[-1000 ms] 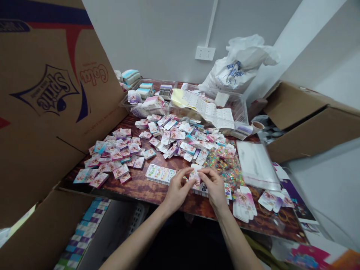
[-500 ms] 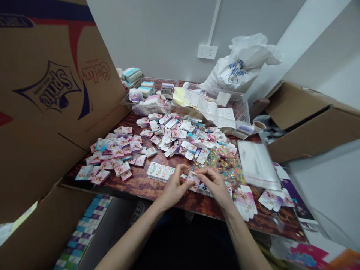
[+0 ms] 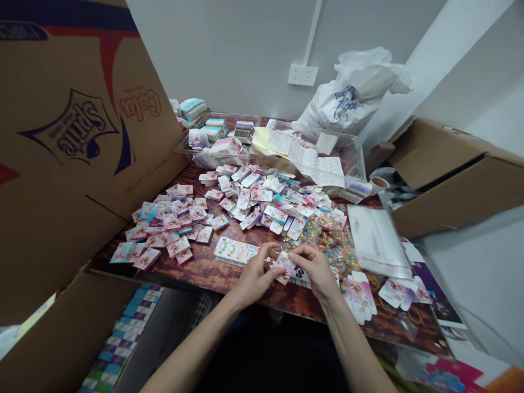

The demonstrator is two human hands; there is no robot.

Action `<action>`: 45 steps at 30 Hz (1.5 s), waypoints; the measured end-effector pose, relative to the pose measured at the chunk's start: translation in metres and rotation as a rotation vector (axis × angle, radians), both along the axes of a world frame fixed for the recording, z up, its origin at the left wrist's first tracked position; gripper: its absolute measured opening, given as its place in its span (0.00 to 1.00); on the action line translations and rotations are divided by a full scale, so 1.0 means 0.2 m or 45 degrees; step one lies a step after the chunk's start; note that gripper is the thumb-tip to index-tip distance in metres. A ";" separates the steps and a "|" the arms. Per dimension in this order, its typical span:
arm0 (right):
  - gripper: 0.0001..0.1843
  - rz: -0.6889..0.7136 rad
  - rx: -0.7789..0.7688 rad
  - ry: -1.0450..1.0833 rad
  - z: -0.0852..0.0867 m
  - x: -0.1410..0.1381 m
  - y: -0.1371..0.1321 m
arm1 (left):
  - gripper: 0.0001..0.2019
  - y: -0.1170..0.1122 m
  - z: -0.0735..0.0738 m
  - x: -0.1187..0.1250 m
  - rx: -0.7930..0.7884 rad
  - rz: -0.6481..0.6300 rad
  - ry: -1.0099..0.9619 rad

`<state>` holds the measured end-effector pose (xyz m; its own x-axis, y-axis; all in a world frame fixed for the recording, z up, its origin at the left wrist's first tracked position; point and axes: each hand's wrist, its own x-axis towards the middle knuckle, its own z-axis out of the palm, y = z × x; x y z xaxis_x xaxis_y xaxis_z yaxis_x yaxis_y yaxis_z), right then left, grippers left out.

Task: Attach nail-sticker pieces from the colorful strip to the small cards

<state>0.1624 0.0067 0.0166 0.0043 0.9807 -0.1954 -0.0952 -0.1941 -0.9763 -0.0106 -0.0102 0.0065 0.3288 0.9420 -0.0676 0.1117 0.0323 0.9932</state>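
My left hand and my right hand meet over the front edge of the dark wooden table. Both pinch one small pink and white printed card between their fingertips. A flat strip of coloured cards lies just left of my left hand. Under my right hand sits a pile of tiny glittery coloured pieces. Several folded pink and white cards cover the table's left and middle.
A big cardboard box walls the left side; another open box stands at the right. Clear plastic trays with card stacks and white sheets sit at the back. Clear bags, unfolded cards, a tape roll lie right.
The hands stay together at the table's front edge, and the small card has tilted and dropped a little between the fingertips. The view shifted slightly.
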 end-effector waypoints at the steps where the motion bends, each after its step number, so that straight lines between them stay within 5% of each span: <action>1: 0.13 -0.003 0.009 -0.014 0.00 0.00 0.00 | 0.22 0.00 0.00 0.00 -0.001 0.001 -0.001; 11: 0.15 -0.012 -0.047 0.003 -0.03 0.01 -0.01 | 0.23 0.00 0.01 0.01 -0.018 -0.025 0.017; 20: 0.09 -0.004 0.439 -0.398 0.02 -0.05 -0.12 | 0.19 0.00 0.04 0.00 0.025 -0.074 0.000; 24: 0.08 -0.007 0.263 -0.235 -0.02 -0.05 -0.11 | 0.13 0.01 0.06 -0.01 0.175 -0.136 0.114; 27: 0.16 -0.014 0.119 -0.193 -0.06 -0.03 -0.10 | 0.13 0.07 0.07 -0.10 0.245 0.021 0.162; 31: 0.11 0.108 0.256 -0.675 -0.07 0.02 -0.09 | 0.18 0.25 0.13 -0.44 0.279 0.553 0.302; 34: 0.09 0.216 0.458 -1.045 -0.09 0.02 -0.06 | 0.23 0.36 0.18 -0.75 0.431 0.986 0.760; 37: 0.14 0.364 0.564 -1.302 -0.12 -0.01 -0.03 | 0.27 0.40 0.20 -0.93 0.425 1.133 1.239; 40: 0.25 0.492 0.573 -1.471 -0.14 -0.03 -0.01 | 0.28 0.36 0.19 -0.94 0.438 1.181 1.368; 45: 0.27 0.524 0.537 -1.467 -0.14 -0.03 -0.02 | 0.20 0.28 0.17 -0.76 0.632 1.048 1.174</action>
<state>0.1573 0.0029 -0.0124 -0.3526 0.9348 0.0417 0.8297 0.3329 -0.4481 -0.1624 0.0452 0.0396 -0.3247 0.8320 0.4499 0.8680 0.0731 0.4911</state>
